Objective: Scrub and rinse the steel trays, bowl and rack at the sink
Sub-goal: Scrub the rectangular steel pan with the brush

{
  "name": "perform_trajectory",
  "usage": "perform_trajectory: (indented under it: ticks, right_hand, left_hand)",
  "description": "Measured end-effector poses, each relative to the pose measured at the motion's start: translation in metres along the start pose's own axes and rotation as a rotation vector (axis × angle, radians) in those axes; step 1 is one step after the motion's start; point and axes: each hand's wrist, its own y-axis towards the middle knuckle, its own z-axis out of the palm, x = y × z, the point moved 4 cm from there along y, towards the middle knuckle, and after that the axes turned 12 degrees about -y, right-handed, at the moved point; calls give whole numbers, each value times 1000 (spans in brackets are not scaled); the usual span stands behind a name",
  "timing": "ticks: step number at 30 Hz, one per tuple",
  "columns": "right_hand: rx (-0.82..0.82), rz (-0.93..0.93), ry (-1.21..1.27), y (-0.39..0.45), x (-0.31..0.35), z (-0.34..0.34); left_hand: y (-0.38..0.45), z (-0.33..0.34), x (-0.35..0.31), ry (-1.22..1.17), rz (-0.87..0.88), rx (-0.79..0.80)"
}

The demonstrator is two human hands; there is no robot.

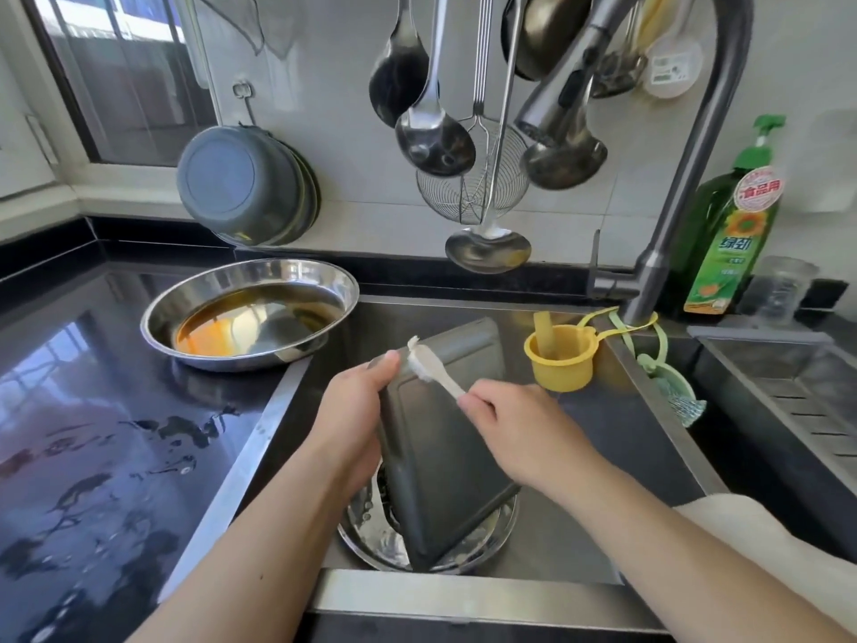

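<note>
Steel tray [445, 438] mid-scrub: left fingers [385, 364] clamp its edge, right fingers [482, 401] pinch the brush [429, 366]; beyond them, the oily bowl [250, 313] waits unwashed.

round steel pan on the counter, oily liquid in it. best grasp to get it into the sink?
Grip the round steel pan by its flared rim at two opposite points, left and right, one hand each, coming from above and keeping it level. It sits flat on the black counter, holds orange-brown liquid, and has no handle. A one-sided pinch would probably tilt it and spill. Both hands are busy now with the tray and brush.
</note>
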Motion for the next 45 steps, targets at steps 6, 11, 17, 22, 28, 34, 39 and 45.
perform_trajectory:
  ticks: [6,11,17,22,28,34,39,45]
  right_hand:
    - [-62,213,77,13,-35,-6]
    - [-72,339,202,31,-57,-24]
    - [-99,457,-107,100,-125,-68]
    - [-223,489,-233,125,-148,-79]
    - [-309,537,-288,148,-150,-76]
    - [-311,569,-328,146,-144,-68]
    - [-320,542,-304,148,-147,-69]
    - [-345,562,-243,151,-153,-71]
  left_hand:
    - [-1,0,1,-55,-32,-16]
    - [10,-23,9,-293,-122,-151]
    - [29,-4,4,-396,-148,-214]
    - [44,16,17,-448,-83,-265]
    - [55,8,20,-450,-88,-349]
    - [62,7,31,-466,-125,-341]
    - [66,2,32,-483,-126,-359]
    - [69,-8,33,-593,-169,-372]
